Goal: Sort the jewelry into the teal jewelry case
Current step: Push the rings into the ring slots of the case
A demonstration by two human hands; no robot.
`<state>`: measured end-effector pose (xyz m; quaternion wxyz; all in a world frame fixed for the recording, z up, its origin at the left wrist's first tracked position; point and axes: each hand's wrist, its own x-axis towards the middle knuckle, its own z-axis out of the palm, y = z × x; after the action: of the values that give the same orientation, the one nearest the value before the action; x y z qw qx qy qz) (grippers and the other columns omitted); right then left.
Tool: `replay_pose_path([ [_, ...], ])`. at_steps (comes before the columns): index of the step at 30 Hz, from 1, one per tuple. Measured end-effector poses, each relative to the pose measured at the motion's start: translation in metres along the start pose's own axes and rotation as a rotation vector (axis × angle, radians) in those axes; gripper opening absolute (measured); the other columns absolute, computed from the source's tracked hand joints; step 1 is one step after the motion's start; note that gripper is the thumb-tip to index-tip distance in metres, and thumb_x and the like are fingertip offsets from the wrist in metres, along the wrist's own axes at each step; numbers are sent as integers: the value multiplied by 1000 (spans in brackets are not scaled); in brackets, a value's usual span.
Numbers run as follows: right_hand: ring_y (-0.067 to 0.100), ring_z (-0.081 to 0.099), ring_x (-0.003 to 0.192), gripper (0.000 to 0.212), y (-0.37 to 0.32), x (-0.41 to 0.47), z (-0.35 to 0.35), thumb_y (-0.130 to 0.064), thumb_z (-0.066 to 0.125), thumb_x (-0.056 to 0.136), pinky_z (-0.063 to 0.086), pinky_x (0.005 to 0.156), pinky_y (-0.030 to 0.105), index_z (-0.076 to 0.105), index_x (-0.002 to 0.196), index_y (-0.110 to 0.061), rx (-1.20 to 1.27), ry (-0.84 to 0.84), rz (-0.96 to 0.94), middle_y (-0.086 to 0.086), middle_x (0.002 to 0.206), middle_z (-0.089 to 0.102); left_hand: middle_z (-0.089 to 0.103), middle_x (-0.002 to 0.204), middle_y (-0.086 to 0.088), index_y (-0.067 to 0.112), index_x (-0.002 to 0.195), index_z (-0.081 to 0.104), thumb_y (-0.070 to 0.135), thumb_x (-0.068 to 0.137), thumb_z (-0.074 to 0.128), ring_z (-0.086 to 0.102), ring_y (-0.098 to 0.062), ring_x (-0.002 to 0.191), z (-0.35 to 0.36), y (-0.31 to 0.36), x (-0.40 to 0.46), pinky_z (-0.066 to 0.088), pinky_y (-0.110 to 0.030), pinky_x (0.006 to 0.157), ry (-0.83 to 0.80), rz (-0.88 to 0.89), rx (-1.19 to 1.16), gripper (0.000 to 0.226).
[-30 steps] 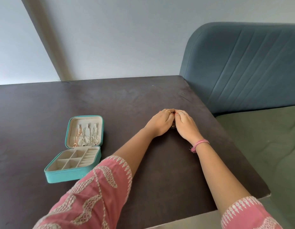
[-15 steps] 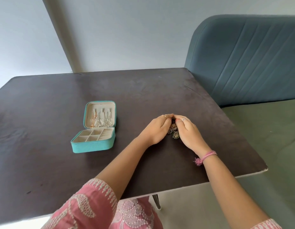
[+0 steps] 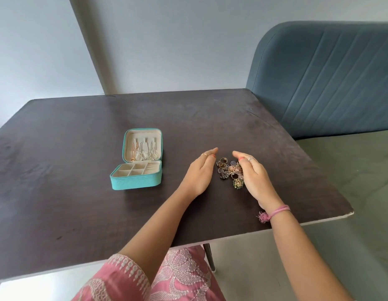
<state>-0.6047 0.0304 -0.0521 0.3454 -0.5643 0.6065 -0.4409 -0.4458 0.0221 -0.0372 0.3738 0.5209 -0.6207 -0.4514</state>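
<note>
A small pile of jewelry (image 3: 228,172), rings and ornate earrings, lies on the dark table (image 3: 80,203) between my hands. My left hand (image 3: 201,172) rests on its edge just left of the pile, fingers straight, holding nothing. My right hand (image 3: 252,177) stands on its edge at the pile's right side, fingers relaxed and touching the pieces. The teal jewelry case (image 3: 137,180) lies open to the left, lid upright with chains hanging inside, its cream compartments showing nothing in them.
A blue upholstered headboard (image 3: 325,79) and a green mattress (image 3: 362,192) border the table on the right. The table's front edge runs just before my lap. A grey wall stands behind.
My hands, which were cupped together over the jewelry, have parted, uncovering the pile. The view has pulled back and shows more of the table.
</note>
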Motion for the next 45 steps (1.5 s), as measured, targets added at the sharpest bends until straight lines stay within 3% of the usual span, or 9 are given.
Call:
replay_pose_path([
  [3,-11,51,108,31,0,4,-3,-22,43,100,39,96,20,62,125,-24,124,27,50,-15,123,60,48,141,8,19,139,47,22,102,35,41,-1,129,-2,1,-8,26,-14,103,69,-32,-104,39],
  [8,-2,61,103,22,-7,22,-19,-14,56,94,44,92,15,69,109,-24,95,9,14,-10,110,69,49,140,9,19,137,48,16,100,41,42,1,125,-4,-6,-21,28,-16,106,152,-57,-198,38],
  [13,-2,65,91,19,-23,48,-30,-16,64,91,46,83,10,73,103,-25,-439,-205,-234,-13,97,72,44,144,4,14,142,39,1,95,44,43,-6,130,-2,-9,-26,33,-22,109,211,-79,-306,49],
  [16,3,65,94,27,-30,63,-27,-10,59,92,51,91,27,72,105,-30,-724,-422,-319,-13,102,71,48,141,2,14,139,42,0,92,46,48,-7,126,-4,-10,-24,37,-27,109,236,-106,-346,49],
  [19,7,64,94,29,-36,71,-23,-12,59,91,51,88,37,72,100,-37,-889,-509,-344,-15,103,69,53,136,1,14,135,48,-1,91,47,51,-7,122,-5,-11,-25,40,-29,107,249,-115,-377,46],
  [22,9,63,96,28,-43,74,-23,-10,59,92,50,88,32,73,103,-32,-945,-558,-362,-13,106,68,55,132,3,15,130,51,0,90,48,53,-5,119,-5,-11,-25,42,-28,105,252,-117,-384,44],
  [31,8,63,94,15,-33,83,-28,-15,65,90,50,90,32,74,97,-24,-851,-540,-369,-12,99,65,58,123,6,17,124,54,0,89,49,56,-3,113,-5,-9,-26,44,-24,100,265,-105,-390,39],
  [36,10,67,97,12,-42,77,-36,-14,70,86,51,95,33,72,95,-21,-376,-438,-159,-3,102,73,59,123,9,21,122,57,1,89,48,55,1,114,-6,-8,-26,45,-27,101,253,-71,-373,39],
  [45,14,69,91,18,-66,64,-33,-16,68,86,56,88,28,72,103,-12,-161,-690,28,9,101,74,61,127,9,25,128,57,9,94,57,61,-3,109,-8,1,-12,48,-28,98,144,114,-282,38],
])
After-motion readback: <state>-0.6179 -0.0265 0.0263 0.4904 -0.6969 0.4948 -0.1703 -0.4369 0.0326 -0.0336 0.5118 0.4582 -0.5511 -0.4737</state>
